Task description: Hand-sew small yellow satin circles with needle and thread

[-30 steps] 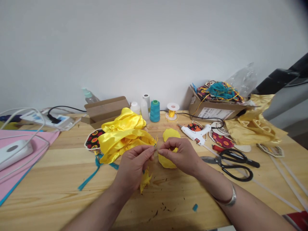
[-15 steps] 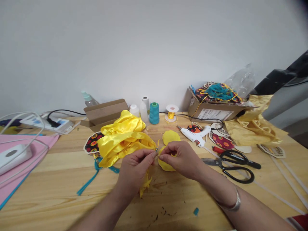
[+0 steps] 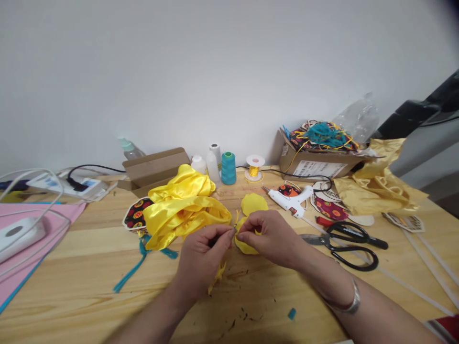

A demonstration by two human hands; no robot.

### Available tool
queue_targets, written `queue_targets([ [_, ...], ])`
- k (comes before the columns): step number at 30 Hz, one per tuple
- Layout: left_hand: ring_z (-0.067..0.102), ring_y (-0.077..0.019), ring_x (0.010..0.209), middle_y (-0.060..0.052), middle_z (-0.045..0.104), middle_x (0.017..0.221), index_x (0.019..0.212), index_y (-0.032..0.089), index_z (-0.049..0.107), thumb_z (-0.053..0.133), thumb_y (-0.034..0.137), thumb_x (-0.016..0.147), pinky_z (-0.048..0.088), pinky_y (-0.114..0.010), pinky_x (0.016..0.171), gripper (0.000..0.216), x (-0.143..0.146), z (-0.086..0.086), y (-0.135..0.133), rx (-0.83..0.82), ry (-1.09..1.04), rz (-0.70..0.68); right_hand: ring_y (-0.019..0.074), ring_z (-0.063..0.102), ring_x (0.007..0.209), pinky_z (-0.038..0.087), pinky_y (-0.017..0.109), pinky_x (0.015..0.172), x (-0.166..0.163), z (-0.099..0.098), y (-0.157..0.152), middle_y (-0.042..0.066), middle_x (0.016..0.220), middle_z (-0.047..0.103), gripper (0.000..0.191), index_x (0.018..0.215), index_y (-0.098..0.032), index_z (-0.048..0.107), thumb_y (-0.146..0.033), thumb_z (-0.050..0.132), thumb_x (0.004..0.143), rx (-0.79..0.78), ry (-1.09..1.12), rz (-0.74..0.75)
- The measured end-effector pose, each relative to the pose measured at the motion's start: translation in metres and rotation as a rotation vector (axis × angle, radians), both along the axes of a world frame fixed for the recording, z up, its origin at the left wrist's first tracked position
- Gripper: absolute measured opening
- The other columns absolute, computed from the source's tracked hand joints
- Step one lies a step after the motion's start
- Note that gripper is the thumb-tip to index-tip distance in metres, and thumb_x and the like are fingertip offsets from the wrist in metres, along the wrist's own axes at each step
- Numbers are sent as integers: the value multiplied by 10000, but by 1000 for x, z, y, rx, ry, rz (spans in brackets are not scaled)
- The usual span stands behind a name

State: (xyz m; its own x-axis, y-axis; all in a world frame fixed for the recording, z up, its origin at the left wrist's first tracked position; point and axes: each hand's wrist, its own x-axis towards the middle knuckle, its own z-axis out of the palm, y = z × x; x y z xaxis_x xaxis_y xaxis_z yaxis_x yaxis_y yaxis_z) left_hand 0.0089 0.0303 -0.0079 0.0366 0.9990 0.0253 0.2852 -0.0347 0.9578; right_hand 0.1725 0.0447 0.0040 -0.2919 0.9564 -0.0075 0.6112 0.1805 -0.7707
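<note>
My left hand (image 3: 204, 253) is closed in a pinch, thumb against forefinger. A short yellow cord (image 3: 237, 216) sticks up from its fingertips, and ragged yellow cloth (image 3: 217, 279) hangs out below the hand. Facing it, only a small gap away, my right hand (image 3: 270, 236) pinches something too small to make out. Partly behind the right hand lie two round yellow cloth pieces (image 3: 254, 204). Shiny yellow satin (image 3: 186, 217) is bunched beyond my left hand, against a dark patterned piece (image 3: 137, 214) with a teal tassel (image 3: 131, 272).
To the right are black-handled scissors (image 3: 353, 243) and a white glue gun (image 3: 292, 200). A teal thread cone (image 3: 228, 168), a yellow cord spool (image 3: 254, 167) and white bottles (image 3: 213, 165) stand along the wall. Cardboard boxes (image 3: 315, 167) sit at the back; a pink sheet (image 3: 57, 224) lies left.
Both hands keep almost the same place and pinch. The yellow cord at the left fingertips shows slightly more to the right. The whole view has shifted a little.
</note>
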Motion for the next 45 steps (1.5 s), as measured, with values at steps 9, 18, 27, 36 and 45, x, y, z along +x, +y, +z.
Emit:
queue_targets([
  [9, 574, -133, 572, 10, 678, 584, 666, 210, 747, 633, 225, 702, 448, -200, 555, 120, 0, -1, 0, 2, 11, -24, 115, 568, 619, 363, 216, 547, 2, 1, -1, 3, 650, 675, 112, 656, -165, 679, -153, 595, 729, 77, 29, 26],
  [18, 579, -139, 567, 5, 683, 588, 687, 212, 757, 647, 232, 697, 453, -209, 549, 112, 1, -2, 1, 1, 13, -14, 120, 554, 665, 364, 238, 620, 3, 4, -1, -3, 678, 665, 105, 678, -179, 680, -116, 616, 731, 130, -5, 43],
  [27, 571, -142, 570, 6, 686, 594, 677, 221, 757, 645, 233, 701, 445, -220, 556, 115, 1, -2, -1, 10, 29, -14, 129, 511, 673, 334, 243, 615, 4, 5, -3, -1, 636, 610, 137, 636, -175, 660, -90, 618, 735, 270, -138, 63],
  [36, 538, -126, 542, 16, 641, 544, 650, 213, 746, 639, 253, 712, 422, -206, 533, 129, 1, -3, 1, -1, 63, -20, 148, 517, 728, 334, 272, 666, 3, 5, -3, 11, 699, 625, 115, 680, -172, 647, -117, 604, 772, 359, -279, 119],
  [45, 533, -132, 538, 10, 639, 548, 657, 212, 747, 646, 254, 705, 425, -207, 521, 119, 1, -3, 1, -15, 39, -17, 161, 486, 736, 283, 311, 668, 5, 4, -1, 8, 713, 645, 148, 681, -176, 607, -133, 563, 815, 513, -426, 183],
])
